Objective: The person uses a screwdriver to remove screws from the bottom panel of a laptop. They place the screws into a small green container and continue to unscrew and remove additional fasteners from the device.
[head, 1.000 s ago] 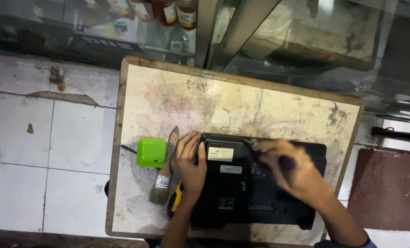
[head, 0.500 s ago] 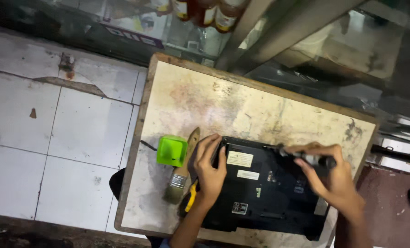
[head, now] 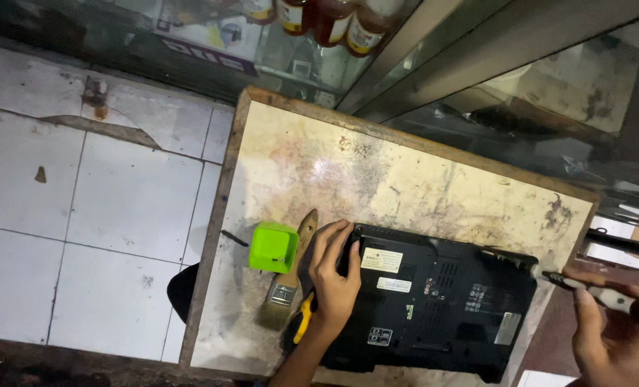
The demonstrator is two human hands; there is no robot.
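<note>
A black plastic laptop (head: 434,304) is lying upside down on the worn wooden table (head: 405,179). The left hand (head: 334,276) is pressing flat on its left edge. The right hand (head: 609,337) is gripping a thin tool (head: 584,288) past its right corner. White labels (head: 382,259) are sitting near the left hand. The table's far half is open.

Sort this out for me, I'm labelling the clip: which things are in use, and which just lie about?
In use:
left hand pressing on the upturned black laptop
right hand gripping a light-handled tool past the laptop's corner
worn table

Lying about:
green box
paintbrush
yellow-handled tool
bottles behind glass
</note>
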